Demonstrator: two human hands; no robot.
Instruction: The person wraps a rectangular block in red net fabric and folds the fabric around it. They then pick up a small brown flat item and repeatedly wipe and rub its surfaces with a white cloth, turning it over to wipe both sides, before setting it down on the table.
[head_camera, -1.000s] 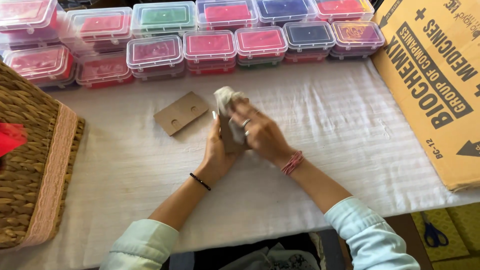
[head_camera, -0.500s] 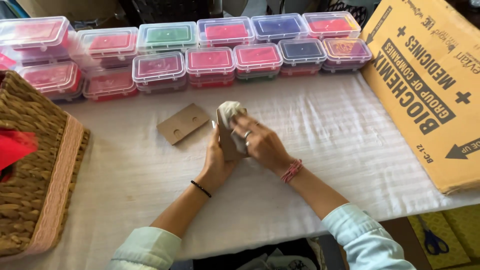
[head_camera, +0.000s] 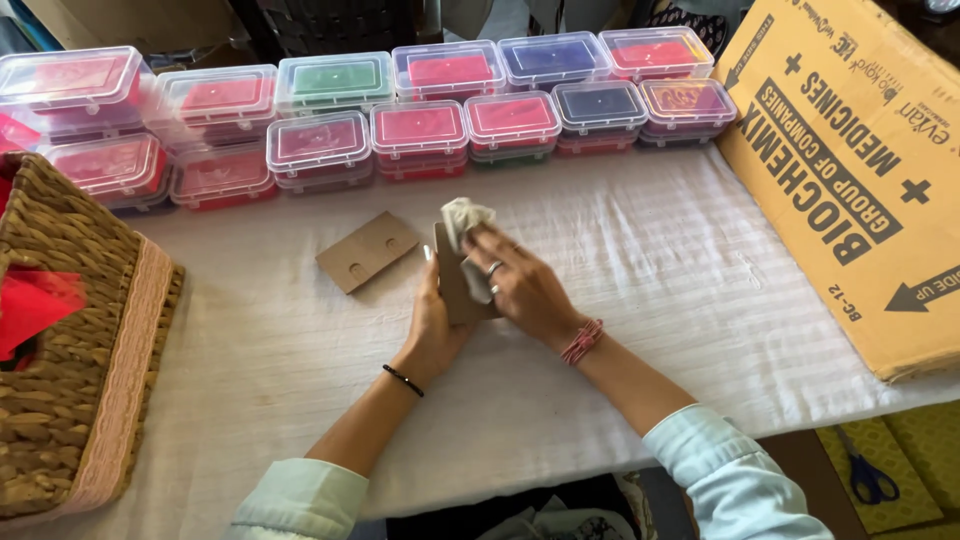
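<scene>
Two hands meet at table centre on one small brown card (head_camera: 455, 290), held upright on edge, long axis roughly vertical and a little tilted. The left hand (head_camera: 435, 325) grips the card from below and behind, fingers curled around its lower edge; black band on that wrist. The right hand (head_camera: 520, 290) lies over the card's right face, fingers closed, pinching a crumpled pale cloth (head_camera: 465, 215) that pokes up above the card's top edge. A ring shows on one finger, a pink band on the wrist. The cloth sits directly against the card and just ahead of the right fingertips, so the right hand is the nearer one to it; whether the cloth wraps round the card or only rests at its top, I cannot tell. One second card (head_camera: 367, 251) lies flat on the white table cover (head_camera: 650, 260), just left of the hands and apart from them, long axis slanting up to the right, two small holes visible. Count of clear lidded boxes (head_camera: 420, 125) along the far edge: about thirteen, in two rows, mostly red or pink contents, one green, two dark blue. One wicker basket (head_camera: 70, 370) at far left, one big cardboard carton (head_camera: 850, 170) at right, one pair of scissors (head_camera: 865, 475) on the floor.
</scene>
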